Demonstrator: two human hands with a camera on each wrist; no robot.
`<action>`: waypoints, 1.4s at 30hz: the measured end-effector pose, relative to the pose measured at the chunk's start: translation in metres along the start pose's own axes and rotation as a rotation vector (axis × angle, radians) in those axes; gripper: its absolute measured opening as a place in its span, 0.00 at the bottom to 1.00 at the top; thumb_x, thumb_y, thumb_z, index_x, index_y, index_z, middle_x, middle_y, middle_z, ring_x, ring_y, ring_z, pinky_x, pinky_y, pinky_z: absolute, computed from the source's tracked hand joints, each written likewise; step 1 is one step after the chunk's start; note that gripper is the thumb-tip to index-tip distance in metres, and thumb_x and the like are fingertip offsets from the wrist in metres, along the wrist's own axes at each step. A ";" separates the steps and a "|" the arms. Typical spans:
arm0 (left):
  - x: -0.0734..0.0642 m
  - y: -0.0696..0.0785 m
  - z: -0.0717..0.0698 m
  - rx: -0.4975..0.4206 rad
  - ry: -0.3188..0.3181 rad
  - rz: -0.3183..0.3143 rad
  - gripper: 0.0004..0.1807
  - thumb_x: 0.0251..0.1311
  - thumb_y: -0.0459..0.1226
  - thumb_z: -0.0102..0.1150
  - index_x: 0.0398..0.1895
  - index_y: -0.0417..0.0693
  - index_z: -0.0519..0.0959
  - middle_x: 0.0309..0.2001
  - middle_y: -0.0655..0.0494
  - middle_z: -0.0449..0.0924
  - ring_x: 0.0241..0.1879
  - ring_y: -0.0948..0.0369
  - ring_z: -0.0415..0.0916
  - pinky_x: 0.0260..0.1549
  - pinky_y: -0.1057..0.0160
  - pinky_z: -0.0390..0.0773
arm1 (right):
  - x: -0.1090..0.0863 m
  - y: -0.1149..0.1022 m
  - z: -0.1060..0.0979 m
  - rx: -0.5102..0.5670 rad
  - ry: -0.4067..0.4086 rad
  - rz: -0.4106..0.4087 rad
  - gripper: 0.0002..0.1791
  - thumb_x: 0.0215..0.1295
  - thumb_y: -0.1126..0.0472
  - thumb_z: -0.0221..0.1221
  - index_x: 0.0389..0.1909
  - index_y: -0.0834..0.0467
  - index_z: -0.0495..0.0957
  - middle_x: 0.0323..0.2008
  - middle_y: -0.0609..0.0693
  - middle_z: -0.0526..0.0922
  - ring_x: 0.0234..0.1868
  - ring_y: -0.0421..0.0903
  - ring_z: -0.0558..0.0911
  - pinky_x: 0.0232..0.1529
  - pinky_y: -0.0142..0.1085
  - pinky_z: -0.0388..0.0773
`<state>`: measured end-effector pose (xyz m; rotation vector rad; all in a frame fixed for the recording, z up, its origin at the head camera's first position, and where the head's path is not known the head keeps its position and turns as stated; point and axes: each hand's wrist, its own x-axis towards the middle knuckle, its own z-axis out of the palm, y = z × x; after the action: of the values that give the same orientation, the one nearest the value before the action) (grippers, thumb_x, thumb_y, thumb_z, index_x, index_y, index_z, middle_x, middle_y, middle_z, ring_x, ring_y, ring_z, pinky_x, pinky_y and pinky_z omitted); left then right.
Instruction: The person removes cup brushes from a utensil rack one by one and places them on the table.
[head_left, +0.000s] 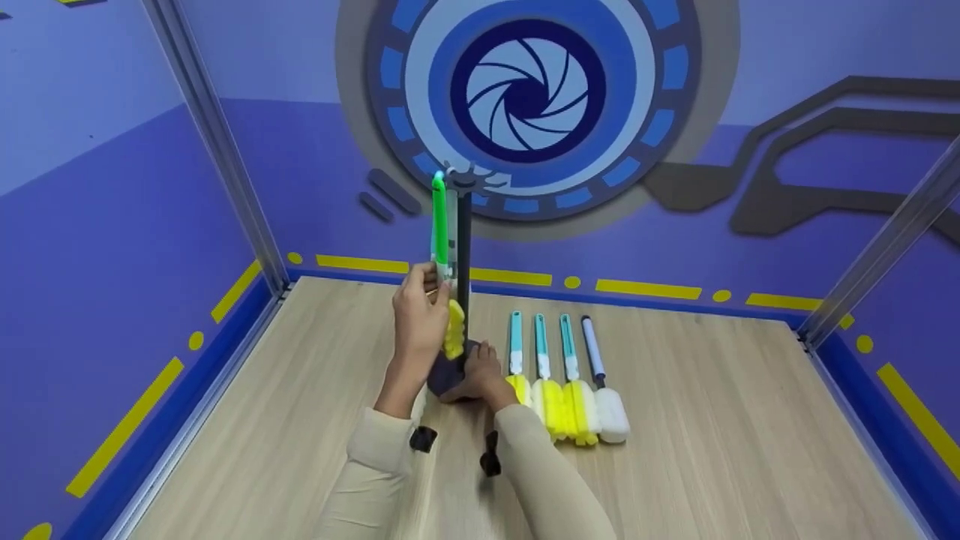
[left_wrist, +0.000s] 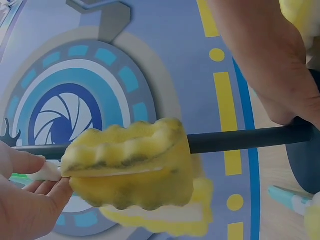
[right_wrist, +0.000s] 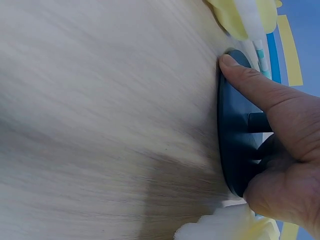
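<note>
My left hand [head_left: 421, 307] pinches a sponge bottle brush [left_wrist: 130, 165] by the lower end of its bright green handle [head_left: 440, 221]. The brush stands upright close beside the black pole of a hook stand [head_left: 464, 262], handle top level with the hooks and yellow sponge head down. Behind it in the left wrist view shows a second yellow-and-white sponge head [left_wrist: 187, 212]. Low down, my right hand [head_left: 482, 373] grips the stand's dark base [right_wrist: 232, 125], thumb pressed on the rim. The right fingers are partly hidden behind the pole and base.
Right of the stand, several brushes lie in a row on the wooden table [head_left: 720, 420]: teal-handled ones with yellow-and-white sponges [head_left: 551, 405], then one with a lilac handle and white sponge [head_left: 613, 416]. Blue patterned walls [head_left: 315, 172] and metal posts [head_left: 217, 142] enclose the table.
</note>
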<state>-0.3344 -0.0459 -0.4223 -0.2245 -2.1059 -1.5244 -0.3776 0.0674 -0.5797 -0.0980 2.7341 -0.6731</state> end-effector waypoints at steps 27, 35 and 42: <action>-0.006 0.000 -0.022 0.010 0.052 0.002 0.13 0.69 0.27 0.59 0.55 0.34 0.76 0.47 0.43 0.79 0.50 0.51 0.82 0.50 0.55 0.83 | 0.004 -0.001 0.002 -0.058 -0.008 0.017 0.71 0.48 0.35 0.76 0.79 0.70 0.45 0.79 0.67 0.44 0.80 0.61 0.47 0.77 0.49 0.52; -0.013 -0.009 -0.028 0.029 0.062 0.019 0.12 0.69 0.26 0.59 0.53 0.34 0.76 0.45 0.43 0.79 0.48 0.50 0.82 0.49 0.54 0.83 | 0.005 -0.001 0.001 -0.070 -0.010 0.027 0.72 0.48 0.35 0.75 0.79 0.70 0.45 0.79 0.67 0.45 0.80 0.61 0.48 0.77 0.48 0.52; -0.020 -0.017 -0.030 0.037 0.068 -0.006 0.12 0.69 0.27 0.59 0.53 0.35 0.77 0.45 0.43 0.80 0.48 0.51 0.82 0.49 0.55 0.83 | 0.004 0.000 0.001 -0.044 -0.015 0.016 0.71 0.49 0.36 0.75 0.79 0.69 0.45 0.80 0.67 0.44 0.80 0.61 0.46 0.77 0.50 0.52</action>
<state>-0.3155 -0.0759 -0.4393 -0.1513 -2.0811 -1.4748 -0.3808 0.0665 -0.5813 -0.0904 2.7328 -0.6055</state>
